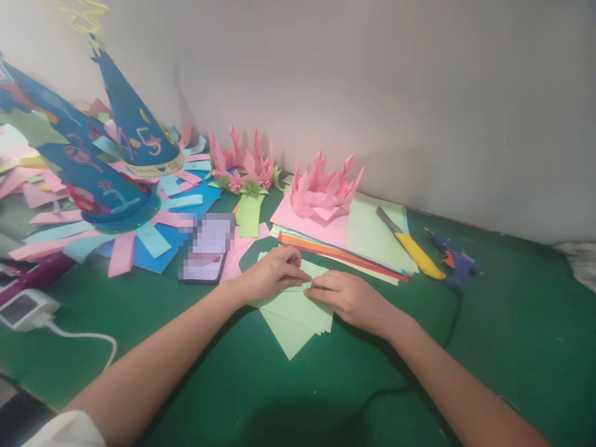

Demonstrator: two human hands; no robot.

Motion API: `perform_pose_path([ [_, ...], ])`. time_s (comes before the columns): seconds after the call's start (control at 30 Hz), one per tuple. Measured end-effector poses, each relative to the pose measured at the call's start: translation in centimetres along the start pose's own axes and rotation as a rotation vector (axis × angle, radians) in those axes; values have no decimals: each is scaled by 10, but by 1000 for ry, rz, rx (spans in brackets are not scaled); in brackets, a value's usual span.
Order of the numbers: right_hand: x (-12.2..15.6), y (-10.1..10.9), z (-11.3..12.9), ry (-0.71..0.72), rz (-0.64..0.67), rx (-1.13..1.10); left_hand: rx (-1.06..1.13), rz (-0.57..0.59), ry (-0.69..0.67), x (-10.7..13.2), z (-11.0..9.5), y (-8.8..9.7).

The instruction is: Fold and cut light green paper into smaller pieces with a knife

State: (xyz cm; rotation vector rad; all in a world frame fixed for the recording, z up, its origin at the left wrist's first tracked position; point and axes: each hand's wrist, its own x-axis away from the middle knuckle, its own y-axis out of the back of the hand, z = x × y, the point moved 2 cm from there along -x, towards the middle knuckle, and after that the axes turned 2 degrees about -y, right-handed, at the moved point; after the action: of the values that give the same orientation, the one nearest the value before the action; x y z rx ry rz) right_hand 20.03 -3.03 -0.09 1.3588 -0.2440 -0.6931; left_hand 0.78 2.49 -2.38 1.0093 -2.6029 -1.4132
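Note:
Several light green paper sheets lie overlapping on the green tabletop, one corner pointing toward me. On top of them is a light green piece of paper with a straight edge across it, partly covered by my fingers. My left hand pinches this paper from the left, fingers curled and fingertips near its middle. From the right, my right hand presses its fingers together on the same paper. The two sets of fingertips almost meet. Just behind the hands is a stack of coloured paper.
A pink paper crown sits on the stack beside a yellow-handled knife. Right of that lies a blue glue gun. Left are a phone, another pink crown, blue cone hats and a white charger with its cable.

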Motion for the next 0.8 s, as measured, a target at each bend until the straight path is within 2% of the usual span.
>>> perform_pose_path([
  [0.23, -16, -7, 4, 49, 4, -31, -4, -7, -37, -1, 0, 1],
  [0.6, -36, -12, 12, 114, 73, 51, -41, 43, -52, 0, -2, 7],
  [0.8, -33, -14, 9, 112, 74, -8, -45, 34, -57, -1, -2, 6],
])
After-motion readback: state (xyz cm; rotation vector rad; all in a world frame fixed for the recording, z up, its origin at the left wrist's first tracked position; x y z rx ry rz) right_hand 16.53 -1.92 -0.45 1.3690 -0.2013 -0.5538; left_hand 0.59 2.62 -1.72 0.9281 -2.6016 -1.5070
